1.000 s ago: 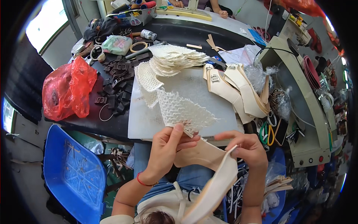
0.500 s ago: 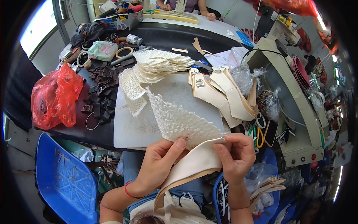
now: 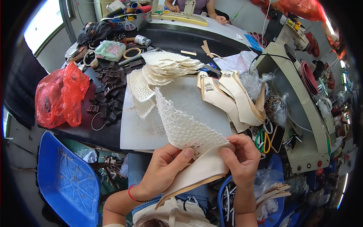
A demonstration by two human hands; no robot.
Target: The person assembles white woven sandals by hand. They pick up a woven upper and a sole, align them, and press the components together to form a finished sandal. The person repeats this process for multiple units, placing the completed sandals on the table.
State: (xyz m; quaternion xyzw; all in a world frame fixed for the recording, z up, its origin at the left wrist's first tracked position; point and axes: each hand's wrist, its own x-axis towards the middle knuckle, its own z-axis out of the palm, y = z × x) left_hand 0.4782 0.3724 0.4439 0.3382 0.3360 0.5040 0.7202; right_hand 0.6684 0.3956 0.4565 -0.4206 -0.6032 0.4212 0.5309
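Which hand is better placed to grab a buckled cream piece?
Probably the right hand, though it grips a cream strip: the buckled cream pieces lie just beyond it, while the left hand is farther off, pinching the woven piece.

Bright window (image 3: 44,24) at left — dark curtain (image 3: 22,85), perhaps

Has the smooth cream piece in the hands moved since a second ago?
Yes: the cream piece has moved up and left, closer to the white board.
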